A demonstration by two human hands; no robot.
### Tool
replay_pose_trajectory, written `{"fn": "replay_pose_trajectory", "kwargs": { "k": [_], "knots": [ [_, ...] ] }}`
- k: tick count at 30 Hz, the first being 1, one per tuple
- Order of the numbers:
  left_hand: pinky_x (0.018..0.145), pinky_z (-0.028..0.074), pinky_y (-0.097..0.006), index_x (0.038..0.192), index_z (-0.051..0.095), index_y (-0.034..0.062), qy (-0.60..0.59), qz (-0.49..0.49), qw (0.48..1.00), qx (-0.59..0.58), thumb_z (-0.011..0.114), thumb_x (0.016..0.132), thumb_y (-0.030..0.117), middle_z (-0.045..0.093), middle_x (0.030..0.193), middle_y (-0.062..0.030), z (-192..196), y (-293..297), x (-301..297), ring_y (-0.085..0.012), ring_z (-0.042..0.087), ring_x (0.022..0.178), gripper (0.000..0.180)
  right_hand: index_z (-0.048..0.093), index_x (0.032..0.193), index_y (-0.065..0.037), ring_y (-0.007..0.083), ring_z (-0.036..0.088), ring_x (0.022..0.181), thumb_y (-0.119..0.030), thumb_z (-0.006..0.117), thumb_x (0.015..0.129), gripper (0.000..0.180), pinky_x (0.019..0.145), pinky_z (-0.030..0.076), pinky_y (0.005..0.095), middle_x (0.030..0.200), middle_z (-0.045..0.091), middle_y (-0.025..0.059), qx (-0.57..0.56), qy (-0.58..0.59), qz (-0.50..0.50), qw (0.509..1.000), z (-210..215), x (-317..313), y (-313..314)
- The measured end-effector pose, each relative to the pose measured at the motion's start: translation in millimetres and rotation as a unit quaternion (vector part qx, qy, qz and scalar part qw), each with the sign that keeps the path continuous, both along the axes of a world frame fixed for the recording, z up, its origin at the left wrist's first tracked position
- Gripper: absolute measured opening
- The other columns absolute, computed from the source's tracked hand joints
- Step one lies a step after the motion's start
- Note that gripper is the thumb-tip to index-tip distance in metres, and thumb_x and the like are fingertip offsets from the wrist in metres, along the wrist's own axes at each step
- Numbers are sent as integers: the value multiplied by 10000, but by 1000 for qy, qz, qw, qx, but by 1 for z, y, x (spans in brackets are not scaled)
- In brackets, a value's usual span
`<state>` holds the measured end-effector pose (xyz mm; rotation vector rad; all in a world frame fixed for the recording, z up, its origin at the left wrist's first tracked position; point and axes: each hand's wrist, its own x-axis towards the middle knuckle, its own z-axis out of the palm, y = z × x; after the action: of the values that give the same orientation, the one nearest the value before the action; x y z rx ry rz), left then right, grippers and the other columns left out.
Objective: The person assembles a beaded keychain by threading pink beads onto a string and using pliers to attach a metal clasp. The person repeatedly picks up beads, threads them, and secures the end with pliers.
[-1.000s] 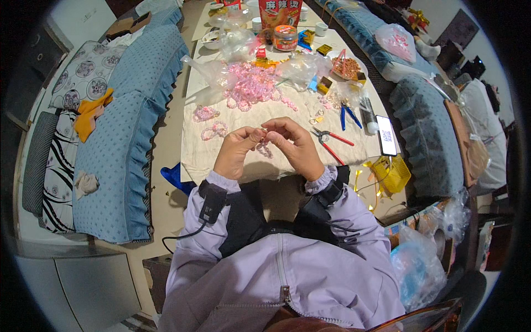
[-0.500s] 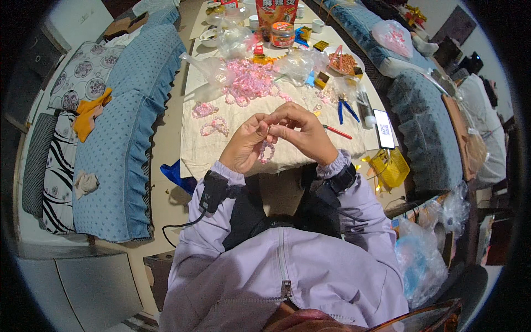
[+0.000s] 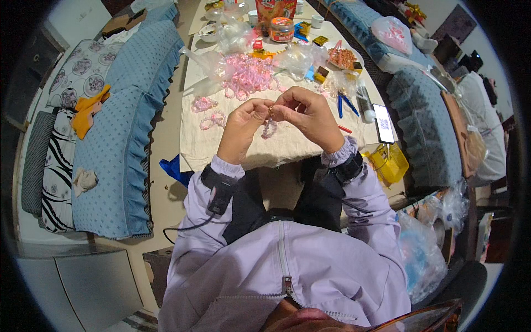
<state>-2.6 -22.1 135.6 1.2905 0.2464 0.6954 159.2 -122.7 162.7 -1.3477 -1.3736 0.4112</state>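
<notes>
Blue quilted sofas (image 3: 110,177) run down both sides of the room, with a long counter (image 3: 193,160) between them under a cream cloth. Smack in the middle, just past its near edge, a beaded strand (image 3: 269,130) in pale pink hangs below the fingertips of both hands. Left hand (image 3: 241,128) has thumb and fingers pinched at the top of it; right hand (image 3: 311,119) is curled and pinching at the same spot, so it's gripped from both sides. Something tiny and goldish shows right there, too small to make out. As for progress, I'd say this piece isn't finished, since both hands are busy at its end. Just left of them lie a loose beaded loop (image 3: 213,120) and a bunched bead cluster (image 3: 204,103), which could pass for finished ones, but I can't tell if they're fastened. Behind them sits a big pink bead heap (image 3: 249,72); can't say how much of it is already made up. Off to the right are a red tool handle (image 3: 345,129) poking out by the wrist, blue-handled pliers (image 3: 347,105) lying spread and a lit phone (image 3: 384,124), with a yellow basket (image 3: 391,164) lower down. Farther back: clear plastic bags (image 3: 298,60), a reddish plateful of bits (image 3: 343,57) and an orange-lidded jar (image 3: 281,29).
</notes>
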Motion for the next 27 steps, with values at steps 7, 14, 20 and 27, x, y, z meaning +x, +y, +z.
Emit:
{"fn": "replay_pose_trajectory", "kwargs": {
  "k": [7, 14, 20, 27],
  "knots": [
    [805, 486, -242, 1048, 707, -13, 69, 87, 990, 87, 687, 968, 190, 719, 970, -45, -12, -3, 1, -84, 619, 891, 219, 666, 986, 17, 94, 634, 732, -139, 671, 964, 158, 646, 510, 237, 860, 685, 48, -47, 32, 35, 998, -18, 9, -1],
    [850, 480, -232, 1067, 702, -39, 70, 104, 992, -31, 699, 951, 131, 718, 995, -55, -27, -2, 0, -91, 628, 925, 206, 682, 991, -31, 237, 680, 797, -175, 685, 911, 165, 711, 536, 343, 892, 702, 117, -156, -134, -148, 967, -103, 60, 5],
    [862, 459, -250, 1083, 691, -21, 64, 115, 990, -59, 713, 941, 158, 711, 1052, -69, -37, 5, 1, -99, 619, 941, 230, 694, 939, -67, 339, 678, 862, -229, 700, 859, 180, 748, 538, 425, 923, 696, 143, -201, -152, -184, 950, -139, 57, 9],
    [868, 485, -277, 1093, 683, -1, 43, 94, 987, -127, 708, 943, 156, 709, 1040, -68, -44, 13, 3, -119, 639, 932, 218, 673, 895, -56, 343, 663, 851, -201, 704, 838, 159, 732, 519, 435, 892, 675, 148, -179, -158, -219, 946, -142, 42, 21]
  ]
}}
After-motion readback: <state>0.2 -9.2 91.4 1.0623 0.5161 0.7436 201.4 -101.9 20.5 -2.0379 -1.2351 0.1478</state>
